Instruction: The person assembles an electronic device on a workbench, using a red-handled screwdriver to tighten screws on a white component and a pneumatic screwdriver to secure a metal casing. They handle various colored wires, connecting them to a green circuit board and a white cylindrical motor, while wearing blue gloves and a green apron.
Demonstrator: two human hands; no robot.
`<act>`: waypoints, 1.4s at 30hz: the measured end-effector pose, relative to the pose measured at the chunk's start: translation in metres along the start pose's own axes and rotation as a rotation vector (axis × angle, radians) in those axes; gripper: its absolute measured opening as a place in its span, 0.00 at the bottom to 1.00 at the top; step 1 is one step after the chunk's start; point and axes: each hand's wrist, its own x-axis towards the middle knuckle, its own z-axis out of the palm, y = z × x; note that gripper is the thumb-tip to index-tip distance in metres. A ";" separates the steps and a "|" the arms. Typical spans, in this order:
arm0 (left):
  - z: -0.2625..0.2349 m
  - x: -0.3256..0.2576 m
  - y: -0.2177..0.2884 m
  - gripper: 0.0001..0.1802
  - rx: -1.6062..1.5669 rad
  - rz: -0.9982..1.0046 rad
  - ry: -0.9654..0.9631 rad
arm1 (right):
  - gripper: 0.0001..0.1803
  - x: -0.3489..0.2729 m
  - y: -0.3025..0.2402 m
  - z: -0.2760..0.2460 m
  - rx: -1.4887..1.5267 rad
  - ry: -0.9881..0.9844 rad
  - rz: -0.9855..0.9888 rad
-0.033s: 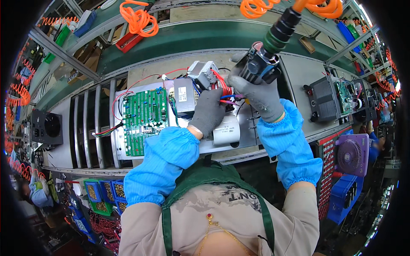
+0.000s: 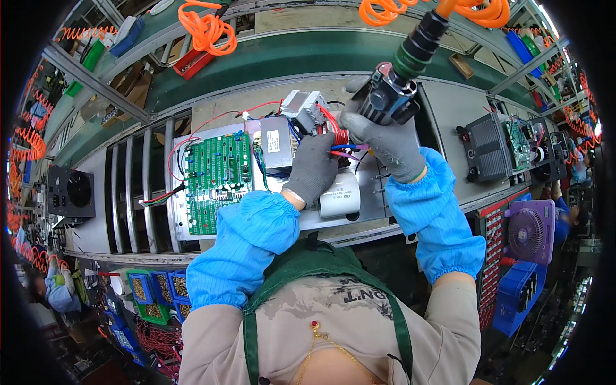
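Gloves of grey knit cover both hands, and bright blue sleeve covers run up the forearms from the lower edge of the head view. The right hand (image 2: 385, 142) is closed around the dark body of a pneumatic screwdriver (image 2: 393, 93), fingers wrapped tight about its grip; the tool tilts up and to the right, where its green collar meets an orange coiled hose (image 2: 449, 9) hanging from above. The left hand (image 2: 312, 168) lies palm down on the open metal chassis (image 2: 359, 215), its fingers curled loosely over a bundle of red and blue wires (image 2: 335, 131); whether they pinch a wire or only press on the bundle is hard to tell, since the glove hides the fingertips. The two hands sit close together, nearly touching at the wires.

Just left of the left hand stands a grey boxed transformer (image 2: 277, 142), and behind it a smaller metal-framed part (image 2: 305, 109). A green circuit board (image 2: 216, 179) fills the left end of the chassis, with red leads looping over its top edge. A white cylindrical capacitor (image 2: 340, 196) lies on its side just below the left hand. The chassis rests on a grey conveyor (image 2: 128, 192) with long slots. Farther right along the line sits another dark unit (image 2: 487, 151) with its own board. Blue bins (image 2: 151, 292) of small parts hang below the bench on the left.
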 end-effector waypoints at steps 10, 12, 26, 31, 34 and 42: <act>0.002 -0.001 0.003 0.11 0.027 0.009 0.065 | 0.24 0.005 -0.003 -0.004 -0.016 0.000 0.013; 0.002 -0.002 0.004 0.12 0.030 0.016 0.061 | 0.24 0.004 -0.004 -0.005 0.023 -0.030 0.007; 0.003 -0.002 -0.003 0.15 0.005 0.081 0.035 | 0.23 0.005 -0.003 -0.001 0.010 -0.016 0.012; -0.002 -0.004 0.001 0.15 -0.039 0.132 0.073 | 0.23 0.003 -0.002 -0.002 0.052 -0.009 -0.010; -0.004 -0.003 0.005 0.16 -0.041 0.133 0.090 | 0.23 0.004 -0.002 0.001 -0.110 0.010 -0.141; -0.001 -0.005 0.001 0.17 -0.060 0.146 0.109 | 0.23 0.003 -0.002 -0.002 0.042 -0.006 -0.012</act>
